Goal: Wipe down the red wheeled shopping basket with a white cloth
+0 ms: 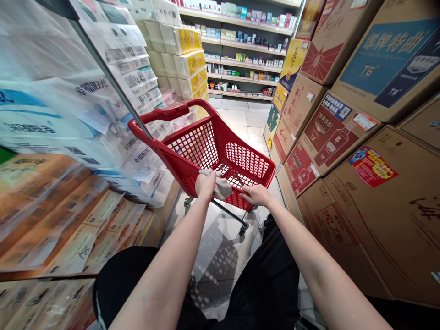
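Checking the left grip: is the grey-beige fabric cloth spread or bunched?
Bunched: the cloth sits crumpled in the left hand, one end sticking out.

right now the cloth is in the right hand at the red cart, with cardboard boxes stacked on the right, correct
No, the head view shows the cloth in the left hand, at the red cart; the cardboard boxes are indeed stacked on the right.

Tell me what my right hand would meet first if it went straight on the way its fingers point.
Your right hand would likely meet the cloth in your left hand first, though the depth between them is unclear.
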Tool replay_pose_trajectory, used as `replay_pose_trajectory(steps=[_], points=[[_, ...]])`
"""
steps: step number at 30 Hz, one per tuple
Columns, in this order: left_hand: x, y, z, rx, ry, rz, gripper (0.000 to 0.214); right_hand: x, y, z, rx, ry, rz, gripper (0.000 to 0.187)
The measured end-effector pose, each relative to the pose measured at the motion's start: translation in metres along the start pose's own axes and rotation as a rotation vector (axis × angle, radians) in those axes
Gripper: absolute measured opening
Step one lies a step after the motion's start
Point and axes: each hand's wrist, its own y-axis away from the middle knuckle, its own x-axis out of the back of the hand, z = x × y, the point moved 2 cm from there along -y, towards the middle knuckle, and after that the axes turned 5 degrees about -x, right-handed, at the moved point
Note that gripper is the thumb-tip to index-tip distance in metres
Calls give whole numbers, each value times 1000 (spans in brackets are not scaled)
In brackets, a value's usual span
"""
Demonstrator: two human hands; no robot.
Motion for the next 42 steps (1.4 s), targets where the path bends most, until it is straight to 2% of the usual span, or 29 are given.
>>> replay_pose_trajectory(steps=[6,10,14,17,20,24,27,30,32,35,36,37,39,42], points=[[-10,24,11,23,11,37,47,-4,2,25,-107,57,-70,51],[-11,43,17,47,29,90,49,-3,3,36,-140,78,-58,58],[-8,52,14,72,31,116,52,-1,1,28,-159,22,-30,60],[-3,52,6,36,23,121,52,-2,-3,14,-198,-54,-27,61],[5,54,-8,-69,-22,86,53,-4,-6,4,-240,-62,-37,64],[24,65,-29,-244,-168,22,55,-5,-9,4,-231,-48,-57,69],[47,72,-34,-395,-218,85,51,-6,-9,9,-232,-44,-45,73],[64,69,-19,-631,-273,195,47,-7,-9,11,-217,-50,-44,73],[61,64,-4,-808,-350,148,45,-7,-8,10,-202,-52,-48,71],[35,63,11,-1086,-527,-186,44,-8,-7,9,-199,-54,-51,69],[26,64,12,-1132,-574,-246,47,-8,-6,9,-201,-57,-51,68],[18,66,12,-1159,-607,-268,50,-8,-6,9,-203,-61,-50,67],[9,68,10,-1177,-639,-229,53,-9,-5,10,-206,-66,-51,68],[11,64,4,-1210,-671,-201,44,-9,-4,12,-209,-62,-65,71]])
